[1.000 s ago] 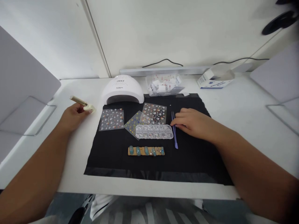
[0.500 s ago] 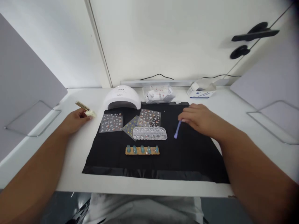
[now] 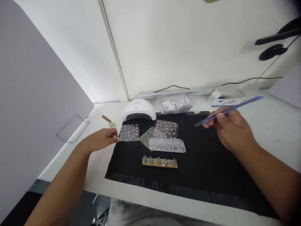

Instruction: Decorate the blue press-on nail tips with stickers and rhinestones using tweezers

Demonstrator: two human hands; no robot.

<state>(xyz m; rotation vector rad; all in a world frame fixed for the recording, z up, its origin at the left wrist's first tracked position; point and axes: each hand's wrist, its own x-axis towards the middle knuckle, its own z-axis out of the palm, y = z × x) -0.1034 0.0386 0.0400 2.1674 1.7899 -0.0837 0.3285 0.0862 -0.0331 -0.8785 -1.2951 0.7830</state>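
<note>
Blue-violet tweezers [image 3: 225, 110] lie slanted in my right hand [image 3: 231, 127], held above the right side of the black mat, tips toward the lower left. My left hand [image 3: 104, 139] hovers by the mat's left edge, thumb and curled fingers slightly apart, nothing visible in them. Its thumb is close to a sticker sheet [image 3: 129, 133]; contact cannot be made out. Just behind it stands a small bottle [image 3: 112, 125] with a gold cap. A clear compartment case [image 3: 167, 145] of small gems sits mid-mat. In front of it, a tan strip [image 3: 155, 162] carries several blue-green false nails.
A white nail lamp [image 3: 139, 108] stands at the back of the black mat [image 3: 188, 179]. Beside it are a clear box [image 3: 174, 105] of packets and an opened carton [image 3: 225, 97]. Two more sticker sheets lie partly under the gem case. Grey panels flank the table.
My right hand has lifted the tweezers off the mat and turned them tips to the left. My left hand has let go of the bottle and moved toward the sticker sheet. The view has shifted.
</note>
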